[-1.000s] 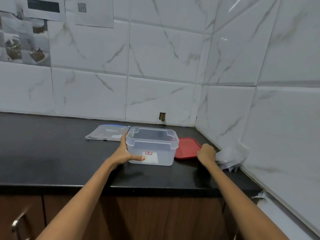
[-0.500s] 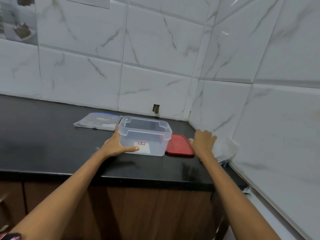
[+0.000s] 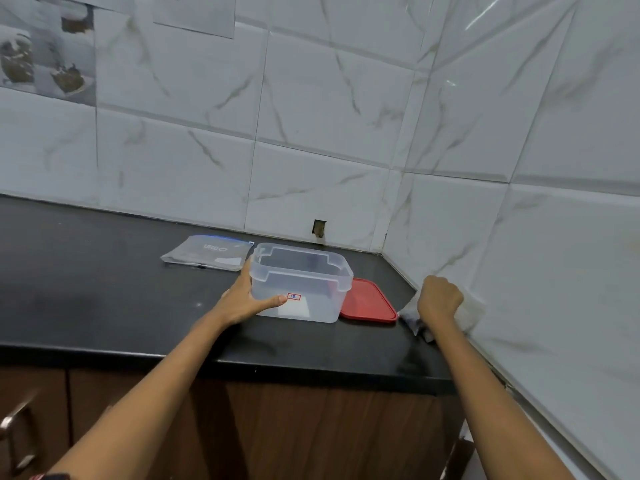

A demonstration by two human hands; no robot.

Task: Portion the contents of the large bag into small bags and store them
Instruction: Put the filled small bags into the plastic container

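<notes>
White marble-pattern tiles cover both walls of the corner, and a black countertop (image 3: 104, 299) runs along them above brown wooden cabinet fronts (image 3: 311, 427). Printed sheets are fixed to the wall at upper left.

Layout, left to right:

1. A flat grey zip pouch (image 3: 207, 252) with a blue seal strip lies on the counter near the rear wall. It appears flat; contents cannot be determined.
2. A clear plastic storage container (image 3: 304, 285), lid off, stands just right of the pouch, touching or nearly touching it. A small red-bordered label is on its front wall. Its interior appears empty.
3. A red lid (image 3: 369, 301) lies flat on the counter against the container's right side.
4. A bundle of clear small bags (image 3: 472, 311) sits in the corner against the right wall.

Hand state:

- The left hand (image 3: 244, 297) holds the container's left front corner, thumb along the front wall and fingers wrapped round the side. The forearm extends straight forward.
- The right hand (image 3: 439, 299) is closed in a fist round the bundle of small bags, knuckles upward, wrist slightly raised above the counter edge.

Step in hand, as a judgement: storage. The container is steadied while the bags are gathered for transfer. Whether these bags are filled cannot be determined.

Next move calls for lifting the bundle clear of the lid, carrying it leftward over the open rim, and lowering it inside while the left hand keeps the container from sliding. The lid then needs to be fitted.
</notes>
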